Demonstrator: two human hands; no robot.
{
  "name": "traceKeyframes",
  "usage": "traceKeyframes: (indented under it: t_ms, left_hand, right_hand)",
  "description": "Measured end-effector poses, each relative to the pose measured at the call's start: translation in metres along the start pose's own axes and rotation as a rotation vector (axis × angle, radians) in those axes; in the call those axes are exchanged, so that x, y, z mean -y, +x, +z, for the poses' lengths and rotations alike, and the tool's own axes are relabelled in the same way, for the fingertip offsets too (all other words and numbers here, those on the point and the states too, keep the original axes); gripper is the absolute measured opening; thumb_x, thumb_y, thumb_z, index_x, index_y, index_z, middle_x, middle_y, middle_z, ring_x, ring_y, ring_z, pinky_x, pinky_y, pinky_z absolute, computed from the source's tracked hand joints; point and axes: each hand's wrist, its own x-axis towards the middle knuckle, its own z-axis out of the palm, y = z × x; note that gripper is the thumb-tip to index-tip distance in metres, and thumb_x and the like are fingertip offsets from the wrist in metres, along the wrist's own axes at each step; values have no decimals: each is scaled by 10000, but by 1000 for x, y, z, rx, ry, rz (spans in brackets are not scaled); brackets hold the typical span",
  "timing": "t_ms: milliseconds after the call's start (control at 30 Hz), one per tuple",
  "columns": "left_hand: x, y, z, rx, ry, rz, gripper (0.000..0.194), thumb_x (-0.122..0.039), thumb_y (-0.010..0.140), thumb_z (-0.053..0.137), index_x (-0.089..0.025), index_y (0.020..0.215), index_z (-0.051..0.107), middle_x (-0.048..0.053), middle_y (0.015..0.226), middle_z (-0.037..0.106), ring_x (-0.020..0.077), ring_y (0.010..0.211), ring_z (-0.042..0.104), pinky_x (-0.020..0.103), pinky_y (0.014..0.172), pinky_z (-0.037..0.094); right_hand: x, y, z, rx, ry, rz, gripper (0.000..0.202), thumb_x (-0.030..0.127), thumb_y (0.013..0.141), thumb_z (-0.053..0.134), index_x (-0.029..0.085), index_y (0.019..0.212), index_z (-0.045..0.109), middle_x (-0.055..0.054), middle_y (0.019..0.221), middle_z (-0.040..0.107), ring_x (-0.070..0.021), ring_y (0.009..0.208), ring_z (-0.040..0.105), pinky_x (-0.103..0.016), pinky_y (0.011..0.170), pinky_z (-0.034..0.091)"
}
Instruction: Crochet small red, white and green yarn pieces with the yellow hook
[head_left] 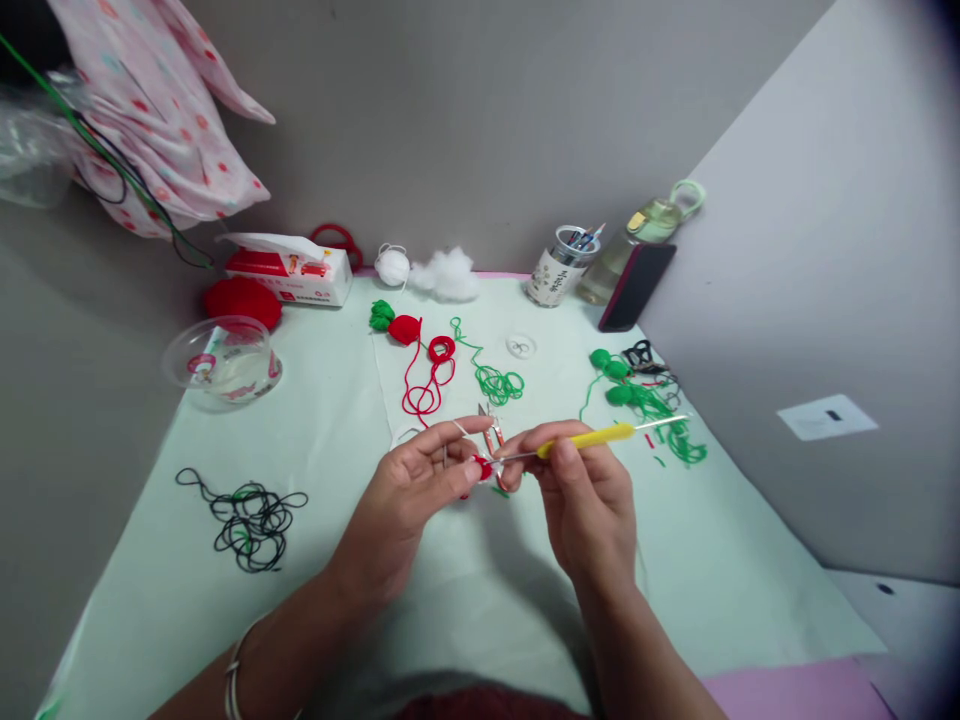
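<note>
Between thumb and fingers, my left hand (409,490) pinches a small red and white crocheted piece (481,468). White yarn runs over a finger of that hand. My right hand (589,490) is closed round the yellow handle of a crochet hook (592,439), whose metal tip points left and meets the red piece. Small scissors with orange handles (491,435) lie just behind the fingertips, partly hidden. Red yarn (425,398) and green yarn (501,384) lie loosely coiled beyond the hands, near a red crocheted piece with a green top (403,329).
Black cord (251,525) is tangled at the left, below a clear plastic tub (232,365). Along the back are a tissue box (289,270), white stuffing (450,275), a pen holder (556,270), a bottle (622,250) and a phone (637,288). Green yarn pieces (619,395) lie right.
</note>
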Motion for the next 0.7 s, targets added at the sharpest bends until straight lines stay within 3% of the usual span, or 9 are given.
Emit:
traceKeyframes:
  t_ms: [67, 200, 333, 433, 567, 700]
  left_hand:
    - [0, -1, 1, -17, 25, 49, 354, -321, 869, 820, -281, 1220, 799, 13, 906, 682, 175, 873, 607, 323, 841, 446]
    - [4, 0, 6, -100, 64, 152, 345, -263, 851, 847, -293, 1193, 812, -17, 860, 653, 136, 823, 576, 277, 831, 460]
    - [7, 3, 9, -40, -133, 1, 464, -305, 823, 879, -273, 1275, 780, -8, 859, 684, 138, 842, 598, 279, 879, 470]
    - [5, 5, 8, 18, -283, -125, 445, -316, 784, 899, -230, 1213, 813, 8, 848, 694, 129, 790, 583, 287, 886, 478]
    - [1, 5, 4, 19, -214, -48, 415, -287, 819, 870, -267, 1229, 809, 2, 874, 695, 140, 832, 610, 277, 866, 466]
    - [2, 1, 6, 55, -106, 31, 359, -267, 861, 849, -299, 1217, 808, -11, 894, 690, 159, 940, 653, 298, 961, 453]
  right_hand:
    - [1, -4, 1, -6, -143, -97, 224, 279, 1095, 529, 245, 1054, 747, -29, 943, 792, -143, 731, 734, -293, 691, 604]
    - [-1, -12, 3, 79, -569, -439, 270, 124, 1054, 525, 245, 1189, 726, -56, 1001, 798, -173, 846, 750, -309, 746, 623]
    - [-3, -14, 4, 94, -868, -630, 325, 72, 985, 632, 257, 1217, 762, -94, 1077, 787, -217, 969, 753, -331, 781, 623]
    - [-2, -11, 3, 16, -658, -507, 292, 97, 1014, 597, 270, 1161, 781, -70, 1014, 775, -199, 899, 727, -341, 769, 610]
    - [0, -3, 4, -23, -230, -256, 243, 182, 1058, 560, 268, 1065, 787, -41, 929, 756, -180, 816, 695, -317, 671, 578]
    - [0, -2, 8, 32, -298, -259, 232, 166, 1043, 586, 269, 1056, 794, -42, 977, 799, -195, 929, 740, -330, 767, 608]
